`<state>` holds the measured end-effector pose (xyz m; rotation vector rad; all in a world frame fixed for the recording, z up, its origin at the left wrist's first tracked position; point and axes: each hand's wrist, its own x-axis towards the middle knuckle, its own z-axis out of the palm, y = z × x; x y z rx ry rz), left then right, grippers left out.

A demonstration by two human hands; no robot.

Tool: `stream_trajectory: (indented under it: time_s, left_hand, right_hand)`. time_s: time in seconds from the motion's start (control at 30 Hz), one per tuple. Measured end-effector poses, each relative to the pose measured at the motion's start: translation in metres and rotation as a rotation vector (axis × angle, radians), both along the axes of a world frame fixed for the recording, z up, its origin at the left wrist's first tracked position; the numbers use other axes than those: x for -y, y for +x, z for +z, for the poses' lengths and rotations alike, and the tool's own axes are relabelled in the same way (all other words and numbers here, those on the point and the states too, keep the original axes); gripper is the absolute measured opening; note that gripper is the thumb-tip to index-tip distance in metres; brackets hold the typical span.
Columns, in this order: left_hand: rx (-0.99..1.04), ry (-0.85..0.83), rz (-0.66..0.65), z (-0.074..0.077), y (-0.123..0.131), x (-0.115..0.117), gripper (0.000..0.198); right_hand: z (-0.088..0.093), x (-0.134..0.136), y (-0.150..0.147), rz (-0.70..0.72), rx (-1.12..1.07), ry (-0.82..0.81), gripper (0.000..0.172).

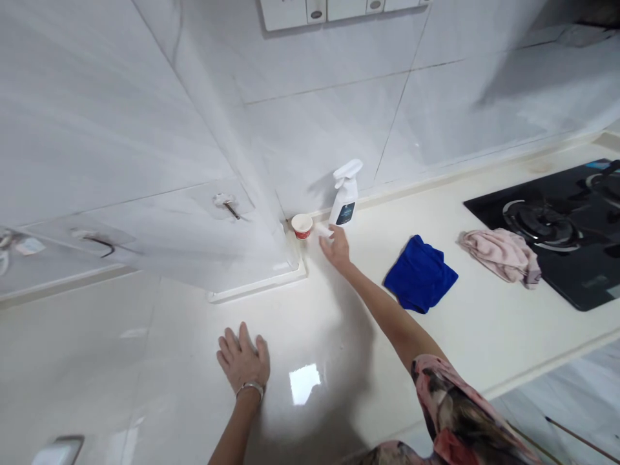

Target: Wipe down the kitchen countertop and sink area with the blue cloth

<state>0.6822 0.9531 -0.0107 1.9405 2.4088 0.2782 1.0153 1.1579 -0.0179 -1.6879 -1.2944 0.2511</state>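
Note:
My left hand [245, 361] rests flat on the white countertop with its fingers spread; it holds nothing and has a bracelet at the wrist. My right hand [336, 248] reaches to the back corner, with a small white block [322, 229] at its fingertips. Whether that block is a sponge I cannot make out. Just left of it stands a small white and red paper cup [302, 226]. Behind my right hand, a white spray bottle [345, 194] with a dark label stands upright by the wall.
A folded blue cloth [420, 274] lies right of my right forearm. Farther right, a crumpled pink cloth [504, 255] touches the black gas hob [591, 245]. A tiled wall end [256, 284] juts onto the counter at left. Hooks [227, 205] hang on its side.

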Motion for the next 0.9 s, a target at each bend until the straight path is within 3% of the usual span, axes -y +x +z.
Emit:
stream_trajectory:
  time_s: [0.07, 0.13, 0.3, 0.5, 0.73, 0.9]
  left_hand:
    - [-0.005, 0.009, -0.002, -0.001, -0.001, 0.000, 0.065]
    - [-0.011, 0.014, -0.002, -0.001, -0.001, 0.000, 0.065]
    - [-0.018, 0.023, -0.010, -0.001, -0.002, 0.002, 0.065]
    - [-0.006, -0.001, 0.000, -0.001, -0.003, 0.002, 0.064]
    - [0.005, 0.007, 0.012, 0.001, 0.000, 0.001, 0.062]
    - [0.010, 0.029, 0.002, -0.001, 0.001, 0.001, 0.061]
  right_hand:
    - [-0.004, -0.007, -0.027, 0.054, -0.064, -0.055, 0.065]
    - [-0.004, -0.021, -0.048, 0.021, -0.118, -0.106, 0.074]
    - [0.000, -0.048, -0.067, 0.007, -0.174, -0.133, 0.075]
    - [0.002, -0.052, -0.063, -0.023, -0.146, -0.117, 0.061]
    - [-0.005, -0.024, -0.030, -0.164, -0.054, -0.066, 0.061]
    - [0.004, -0.016, -0.011, -0.249, -0.054, -0.118, 0.059]
